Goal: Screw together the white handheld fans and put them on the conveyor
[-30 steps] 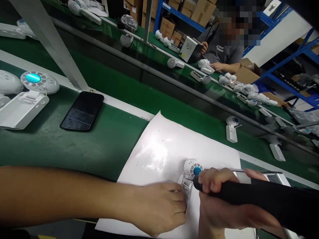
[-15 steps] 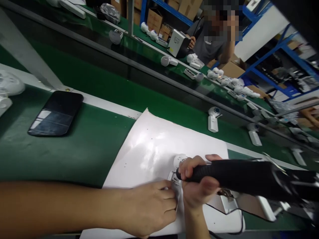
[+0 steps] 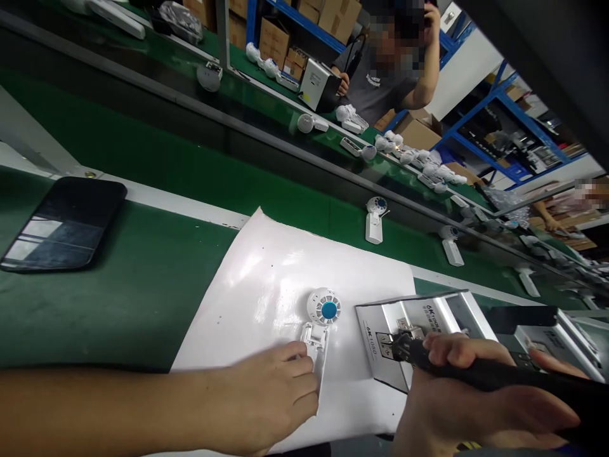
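Note:
My left hand (image 3: 271, 397) rests on the white sheet (image 3: 266, 279) with its fingers closed on the handle of a small white fan (image 3: 320, 324), whose round head has a blue centre. My right hand (image 3: 457, 400) is wrapped round a black electric screwdriver (image 3: 480, 374). Its tip sits over the metal screw feeder box (image 3: 419, 330), to the right of the fan and apart from it.
A black phone (image 3: 61, 222) lies on the green mat (image 3: 118, 298) at the left. More white fans (image 3: 374, 219) ride the green conveyor behind. A person (image 3: 380, 70) sits across the line by cardboard boxes and blue shelving.
My right hand has drawn the screwdriver off the fan and over to the screw feeder on the right. The fan's head is now uncovered. My view has swung to the right.

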`<control>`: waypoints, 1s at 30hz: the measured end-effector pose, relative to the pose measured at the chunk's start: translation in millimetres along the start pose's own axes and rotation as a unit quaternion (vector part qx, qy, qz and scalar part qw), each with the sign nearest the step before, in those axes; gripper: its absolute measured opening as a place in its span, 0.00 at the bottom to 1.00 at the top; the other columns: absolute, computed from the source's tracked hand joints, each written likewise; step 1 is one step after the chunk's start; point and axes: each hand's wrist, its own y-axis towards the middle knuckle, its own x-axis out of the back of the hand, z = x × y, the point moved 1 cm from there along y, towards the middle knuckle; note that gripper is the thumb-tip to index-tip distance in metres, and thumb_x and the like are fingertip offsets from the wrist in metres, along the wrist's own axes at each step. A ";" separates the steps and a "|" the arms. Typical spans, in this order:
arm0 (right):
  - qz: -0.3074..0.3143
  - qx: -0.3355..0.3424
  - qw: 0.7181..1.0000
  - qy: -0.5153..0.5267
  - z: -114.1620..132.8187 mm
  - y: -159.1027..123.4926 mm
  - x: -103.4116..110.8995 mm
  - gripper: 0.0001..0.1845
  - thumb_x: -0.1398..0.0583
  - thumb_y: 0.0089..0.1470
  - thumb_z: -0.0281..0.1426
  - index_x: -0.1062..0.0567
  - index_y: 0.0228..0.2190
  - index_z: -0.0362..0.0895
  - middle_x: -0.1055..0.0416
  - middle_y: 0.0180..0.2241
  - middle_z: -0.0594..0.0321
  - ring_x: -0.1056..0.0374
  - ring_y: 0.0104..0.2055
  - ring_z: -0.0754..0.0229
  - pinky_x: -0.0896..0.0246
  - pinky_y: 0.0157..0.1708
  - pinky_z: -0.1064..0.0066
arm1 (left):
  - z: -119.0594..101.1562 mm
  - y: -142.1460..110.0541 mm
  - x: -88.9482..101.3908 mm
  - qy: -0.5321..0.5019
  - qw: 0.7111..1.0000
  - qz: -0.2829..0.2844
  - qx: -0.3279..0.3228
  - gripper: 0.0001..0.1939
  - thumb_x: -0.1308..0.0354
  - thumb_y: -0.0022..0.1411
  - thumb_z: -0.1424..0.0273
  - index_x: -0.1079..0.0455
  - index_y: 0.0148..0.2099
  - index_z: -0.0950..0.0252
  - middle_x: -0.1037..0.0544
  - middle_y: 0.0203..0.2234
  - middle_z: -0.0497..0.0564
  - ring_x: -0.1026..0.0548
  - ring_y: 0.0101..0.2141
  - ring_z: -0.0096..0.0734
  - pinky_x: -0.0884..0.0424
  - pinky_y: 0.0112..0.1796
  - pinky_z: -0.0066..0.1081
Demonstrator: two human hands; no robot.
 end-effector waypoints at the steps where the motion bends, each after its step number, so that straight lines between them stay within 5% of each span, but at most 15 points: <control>1: -0.001 0.007 1.000 -0.001 -1.5 -1.3 0.8 0.29 0.47 0.62 0.61 0.33 0.48 0.52 0.39 0.19 0.75 0.48 0.16 0.61 0.46 0.18 0.64 | 0.1 0.4 -0.5 0.001 1.000 -0.004 0.000 0.14 0.33 0.63 0.68 0.26 0.49 0.67 0.24 0.40 0.54 0.30 0.39 0.40 0.34 0.53 0.41; 6: 0.078 -0.045 0.995 0.051 15.0 -20.7 -5.2 0.33 0.51 0.64 0.63 0.34 0.55 0.53 0.38 0.19 0.76 0.45 0.17 0.60 0.39 0.19 0.62 | 0.3 1.9 -1.7 -0.007 0.999 -0.034 -0.002 0.07 0.37 0.67 0.71 0.25 0.46 0.66 0.24 0.37 0.53 0.30 0.37 0.39 0.34 0.50 0.40; 14: 0.222 -0.109 0.944 0.219 14.0 -47.4 -54.4 0.32 0.45 0.61 0.64 0.33 0.51 0.54 0.35 0.19 0.79 0.47 0.14 0.64 0.42 0.15 0.68 | 0.5 3.4 -0.8 -0.004 1.000 -0.026 -0.012 0.05 0.37 0.67 0.71 0.25 0.44 0.67 0.25 0.36 0.53 0.30 0.37 0.38 0.32 0.50 0.41; 30: 0.244 -0.151 0.930 0.228 3.0 -51.0 -57.7 0.31 0.40 0.59 0.62 0.34 0.50 0.53 0.34 0.20 0.78 0.45 0.15 0.64 0.40 0.18 0.68 | 0.9 2.9 4.0 0.013 1.000 -0.012 -0.011 0.08 0.35 0.65 0.68 0.24 0.44 0.67 0.25 0.35 0.53 0.30 0.37 0.38 0.32 0.50 0.40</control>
